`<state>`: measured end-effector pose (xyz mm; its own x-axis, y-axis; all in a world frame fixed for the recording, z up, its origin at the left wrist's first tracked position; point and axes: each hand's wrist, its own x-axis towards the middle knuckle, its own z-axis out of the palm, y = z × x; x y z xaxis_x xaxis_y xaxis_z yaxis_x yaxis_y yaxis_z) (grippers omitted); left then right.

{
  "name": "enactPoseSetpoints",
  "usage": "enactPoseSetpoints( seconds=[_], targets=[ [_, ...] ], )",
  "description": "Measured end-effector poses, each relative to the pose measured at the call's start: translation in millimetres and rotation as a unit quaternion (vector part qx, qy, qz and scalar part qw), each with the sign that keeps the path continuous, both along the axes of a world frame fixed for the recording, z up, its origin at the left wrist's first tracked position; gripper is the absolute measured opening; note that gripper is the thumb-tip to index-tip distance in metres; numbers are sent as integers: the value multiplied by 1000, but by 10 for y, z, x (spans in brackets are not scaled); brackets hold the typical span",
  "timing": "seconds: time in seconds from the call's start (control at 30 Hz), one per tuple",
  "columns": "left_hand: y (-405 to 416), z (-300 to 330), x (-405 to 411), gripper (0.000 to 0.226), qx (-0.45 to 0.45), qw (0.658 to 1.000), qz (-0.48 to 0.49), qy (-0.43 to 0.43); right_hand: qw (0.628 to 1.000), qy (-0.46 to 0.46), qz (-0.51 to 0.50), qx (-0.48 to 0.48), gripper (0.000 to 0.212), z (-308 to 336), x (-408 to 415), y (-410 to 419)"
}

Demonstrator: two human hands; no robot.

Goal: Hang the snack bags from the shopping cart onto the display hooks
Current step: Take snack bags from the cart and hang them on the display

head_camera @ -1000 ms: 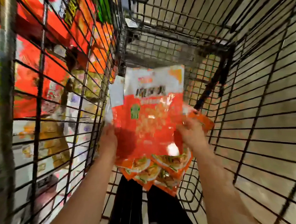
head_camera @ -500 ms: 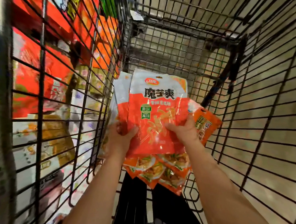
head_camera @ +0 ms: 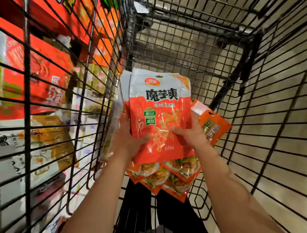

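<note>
gripping a "魔芋爽" snack bag (head_camera: 160,106), left hand (head_camera: 131,141) and right hand (head_camera: 192,133)

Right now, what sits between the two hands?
In the head view, a white-and-red snack bag spans the gap between the left hand and right hand; both thumbs press its front.
</note>
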<state>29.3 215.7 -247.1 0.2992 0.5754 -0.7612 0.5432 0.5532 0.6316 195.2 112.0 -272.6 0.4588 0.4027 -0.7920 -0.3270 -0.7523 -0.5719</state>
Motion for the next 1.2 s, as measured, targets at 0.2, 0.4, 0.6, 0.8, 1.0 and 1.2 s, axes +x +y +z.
enactPoseSetpoints(
  seconds=[0.2, 0.4, 0.6, 0.8, 1.0, 1.2],
  targets=[
    [-51, 109, 25, 117, 13, 999, 28, 12, 996, 37, -72, 31, 125, -52, -46, -128],
    [-56, 305, -76, 93, 126, 992, -8, 15, 981, 102, -144, 78, 54, 214, -143, -153],
    [-79, 819, -56, 82, 165, 986, 6, 21, 978, 89, -165, 95, 104, 569, -222, -139],
    [-104, 1560, -159, 75, 240, 970, 12, -26, 976, 87, -106, 170, 58, 1368, -30, -14],
    [-419, 2239, -451, 71, 333, 939, 35, -80, 954, 47, -54, 291, 64, 2038, -234, -94],
    [-1018, 2824, -1139, 66, 398, 901, 99, -145, 928, 5, 13, 373, 65, 2741, -794, -522]
  ],
)
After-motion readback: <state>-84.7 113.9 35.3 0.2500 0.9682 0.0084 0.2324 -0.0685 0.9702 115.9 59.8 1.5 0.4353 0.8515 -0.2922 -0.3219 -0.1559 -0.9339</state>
